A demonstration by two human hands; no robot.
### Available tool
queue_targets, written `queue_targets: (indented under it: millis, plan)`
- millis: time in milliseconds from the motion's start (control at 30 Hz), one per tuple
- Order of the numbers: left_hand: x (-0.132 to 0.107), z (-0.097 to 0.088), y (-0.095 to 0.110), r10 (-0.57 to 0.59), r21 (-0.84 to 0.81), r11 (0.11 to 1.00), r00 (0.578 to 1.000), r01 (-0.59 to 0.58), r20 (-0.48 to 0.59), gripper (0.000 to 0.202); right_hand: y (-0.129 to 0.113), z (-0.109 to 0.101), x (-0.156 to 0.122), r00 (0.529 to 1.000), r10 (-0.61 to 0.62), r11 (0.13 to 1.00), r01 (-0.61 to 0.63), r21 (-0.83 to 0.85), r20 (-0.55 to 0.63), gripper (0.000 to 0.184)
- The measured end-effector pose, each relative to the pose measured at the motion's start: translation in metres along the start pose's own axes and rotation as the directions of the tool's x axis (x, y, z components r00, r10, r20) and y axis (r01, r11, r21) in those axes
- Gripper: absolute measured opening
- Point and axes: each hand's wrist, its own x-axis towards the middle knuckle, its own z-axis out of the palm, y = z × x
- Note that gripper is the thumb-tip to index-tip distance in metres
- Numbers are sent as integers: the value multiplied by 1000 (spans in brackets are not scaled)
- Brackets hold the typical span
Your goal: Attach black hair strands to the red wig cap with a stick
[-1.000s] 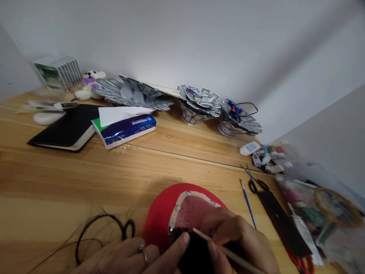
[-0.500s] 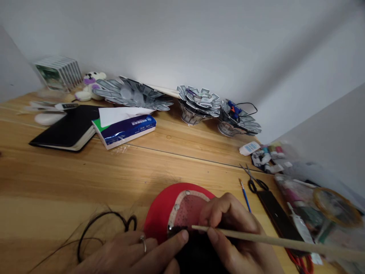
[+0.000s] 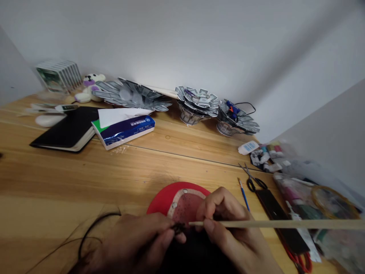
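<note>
A red rounded form stands at the front of the table, with a pinkish mesh patch fixed on it by pale edging and round-headed pins. Black hair covers its lower part. At the mesh's lower edge, my left hand is closed, thumb and forefinger pinching a small dark tuft of hair. My right hand grips a long pale wooden stick near its tapered end, which points left towards that tuft. Whether the tip touches the hair I cannot tell.
Loose long dark hair lies at left. Right of the form are a blue paintbrush, scissors and a dark flat case. Behind are a black notebook, a tissue pack and grey petal-shaped paper models.
My left hand has gone from fingers laid along the hair to a pinch on a tuft. The stick has swung from slanting to nearly level, its tip slightly further left.
</note>
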Motion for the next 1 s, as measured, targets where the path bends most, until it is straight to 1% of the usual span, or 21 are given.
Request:
queue_targets:
  millis: [33, 67, 100, 133, 167, 200, 267, 367, 467, 567, 633, 767, 833, 933, 1000]
  plan:
    - [-2, 1, 0, -122, -118, 985, 992, 126, 33, 40, -1, 0, 1, 1000, -7, 1000, 7, 4, 4, 14]
    - [-3, 3, 0, -225, -238, 942, 971, 237, 76, 40, -1, 0, 1, 1000, -14, 1000, 14, 3, 7, 15]
    - [-4, 3, 1, -295, -337, 886, 948, 318, 117, 41, -2, 0, 1, 1000, -15, 1000, 15, -2, 3, 15]
    - [-3, 4, 1, -339, -409, 830, 926, 378, 168, 43, -2, 0, 1, 1000, -11, 1000, 11, -7, 0, 16]
    - [-2, 4, 2, -352, -454, 788, 910, 415, 220, 43, -3, 1, 1, 1000, -11, 1000, 11, -7, 2, 16]
    - [1, 3, 3, -346, -474, 769, 903, 428, 255, 43, -3, 1, 0, 1000, -5, 1000, 5, -3, 4, 16]
    - [6, -1, 6, -322, -453, 779, 896, 434, 305, 40, -4, 1, 0, 1000, 1, 1000, -1, 17, 1, 14]
    - [14, -9, 10, -317, -360, 819, 876, 446, 364, 38, -4, 2, 1, 1000, 4, 1000, -4, 4, -9, 14]
    - [17, -10, 11, -324, -296, 855, 885, 425, 335, 37, -5, 3, 3, 1000, 8, 1000, -8, -5, -17, 13]
    - [16, -6, 11, -334, -276, 872, 904, 404, 267, 37, -6, 4, 5, 1000, 1, 1000, 0, 16, -20, 13]
    - [17, -4, 11, -345, -262, 875, 905, 406, 251, 37, -7, 4, 5, 1000, -2, 1000, 2, 30, -18, 13]
    - [19, -2, 14, -374, -195, 880, 885, 433, 276, 35, -5, 4, 4, 1000, 3, 998, -2, 56, -11, 13]
    - [20, -2, 15, -368, -148, 896, 888, 418, 276, 35, -3, 4, 3, 1000, -2, 998, 2, 63, -6, 13]
    - [19, -3, 16, -367, -21, 921, 887, 388, 279, 33, 0, 3, 1, 1000, -9, 998, 8, 67, 2, 14]
    - [17, -6, 16, -377, 73, 925, 877, 372, 299, 31, 1, 3, 1, 1000, -16, 997, 15, 70, 2, 13]
